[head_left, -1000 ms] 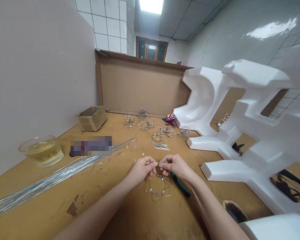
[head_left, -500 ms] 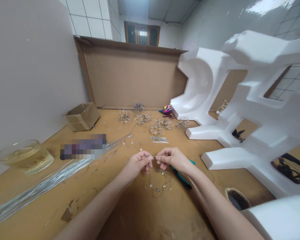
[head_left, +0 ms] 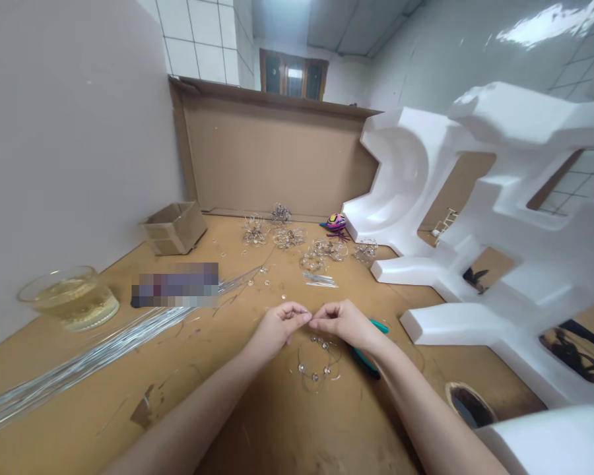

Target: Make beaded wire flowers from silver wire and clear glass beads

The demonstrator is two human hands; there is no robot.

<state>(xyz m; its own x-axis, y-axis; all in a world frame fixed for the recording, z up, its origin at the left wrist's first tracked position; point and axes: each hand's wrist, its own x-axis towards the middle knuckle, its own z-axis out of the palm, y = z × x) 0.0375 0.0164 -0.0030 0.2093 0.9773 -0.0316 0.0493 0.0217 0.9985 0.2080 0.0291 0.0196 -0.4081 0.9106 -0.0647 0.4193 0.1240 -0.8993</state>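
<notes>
My left hand and my right hand meet fingertip to fingertip above the table, each closed in a pinch. What they pinch is mostly covered by the fingers; it looks like a thin wire. Just below them is a wire ring strung with several clear beads; I cannot tell whether it joins the pinched piece. Teal-handled pliers lie beside and partly under my right wrist.
Beaded wire pieces and short cut wires lie farther back. Long silver wires stretch along the left, near a glass bowl of yellowish liquid and a small cardboard box. White foam packing lines the right.
My hands have come closer together, so the small gap between the fingertips has closed. The whole view has shifted slightly, moving the scene to the right.
</notes>
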